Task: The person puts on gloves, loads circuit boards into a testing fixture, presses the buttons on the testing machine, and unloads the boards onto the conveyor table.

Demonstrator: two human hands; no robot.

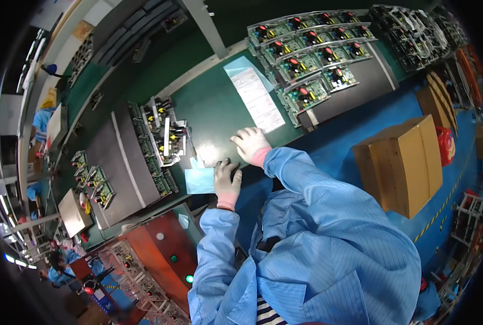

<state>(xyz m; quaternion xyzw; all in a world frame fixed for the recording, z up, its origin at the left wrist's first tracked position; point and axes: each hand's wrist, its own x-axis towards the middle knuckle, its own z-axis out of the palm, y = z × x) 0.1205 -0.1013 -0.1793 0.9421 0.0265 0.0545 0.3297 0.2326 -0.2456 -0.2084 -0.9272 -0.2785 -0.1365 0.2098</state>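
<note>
My left hand (228, 184), in a pale glove with dark fingertips, rests at the near edge of the green worktable (198, 100). Its fingers are apart, and it lies against the right side of a light blue sheet (199, 181). My right hand (251, 147), gloved too, is laid on the table a little farther and to the right, fingers stretched out with nothing visible in them. Left of both hands stands a group of circuit boards (165, 132) with pale metal strips. A slim tool (191, 142) lies beside them, partly over a small blue piece.
A printed white sheet (256, 100) lies on a blue one beyond my hands. Several circuit boards (306, 67) stand in rows at the far right, on a dark belt (341, 97). Another dark belt (108, 162) runs at left. A cardboard box (404, 162) sits on the blue floor.
</note>
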